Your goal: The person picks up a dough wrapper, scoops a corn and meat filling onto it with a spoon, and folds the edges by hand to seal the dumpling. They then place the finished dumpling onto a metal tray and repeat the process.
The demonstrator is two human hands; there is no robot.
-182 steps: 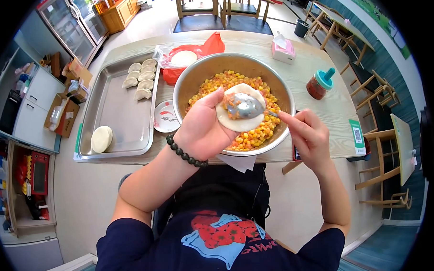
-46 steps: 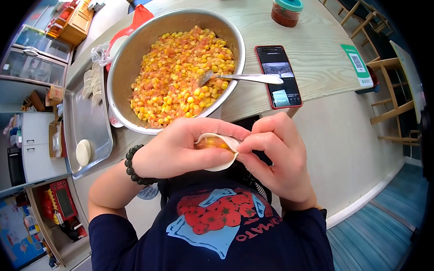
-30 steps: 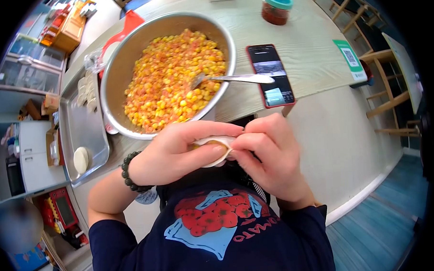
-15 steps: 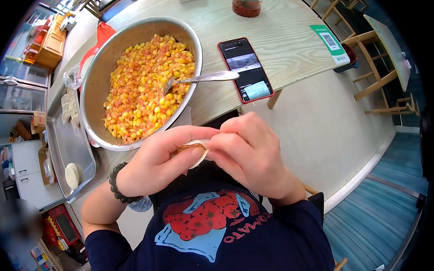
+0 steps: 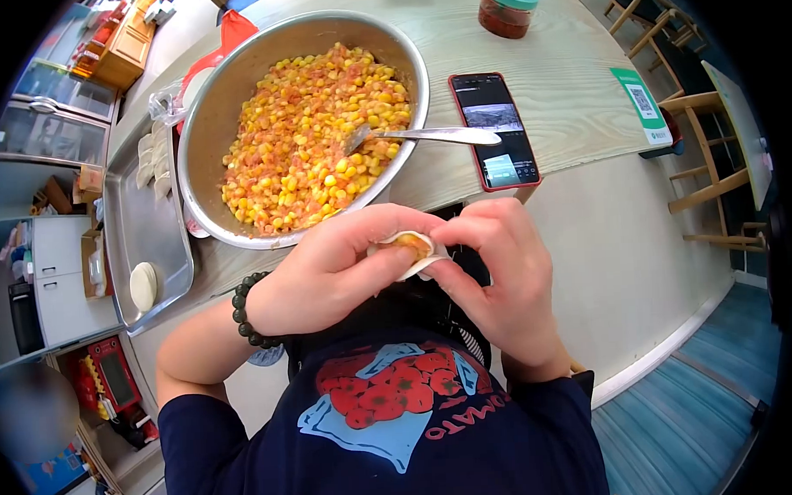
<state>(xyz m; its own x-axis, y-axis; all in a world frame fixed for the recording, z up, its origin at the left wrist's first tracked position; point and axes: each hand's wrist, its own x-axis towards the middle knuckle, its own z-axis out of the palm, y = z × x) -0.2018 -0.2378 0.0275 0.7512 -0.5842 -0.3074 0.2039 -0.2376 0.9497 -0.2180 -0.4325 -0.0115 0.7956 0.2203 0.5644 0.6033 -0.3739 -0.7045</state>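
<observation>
Between both hands, in front of my chest, is a dumpling (image 5: 414, 243), its pale wrapper partly folded round a corn-and-meat filling that still shows. My left hand (image 5: 327, 263) cradles it, thumb and forefinger closed round its sides. At its right edge my right hand (image 5: 506, 274) pinches the wrapper between thumb and forefinger. Just beyond them a large steel bowl (image 5: 203, 158) holds the corn-and-meat filling (image 5: 322, 137), with a metal spoon (image 5: 444, 136) resting in it and its handle over the rim.
Left of the bowl, a metal tray (image 5: 151, 234) carries finished dumplings (image 5: 156, 160) and a stack of round wrappers (image 5: 143, 286). A phone (image 5: 495, 131) lies right of the bowl. Farther back stand a lidded jar (image 5: 506, 12) and, near the table edge, a QR-code card (image 5: 642, 106).
The view has shifted, so most things appear farther right. My right hand's fingers have spread a little from the wrapper, and more of the dumpling's filling shows.
</observation>
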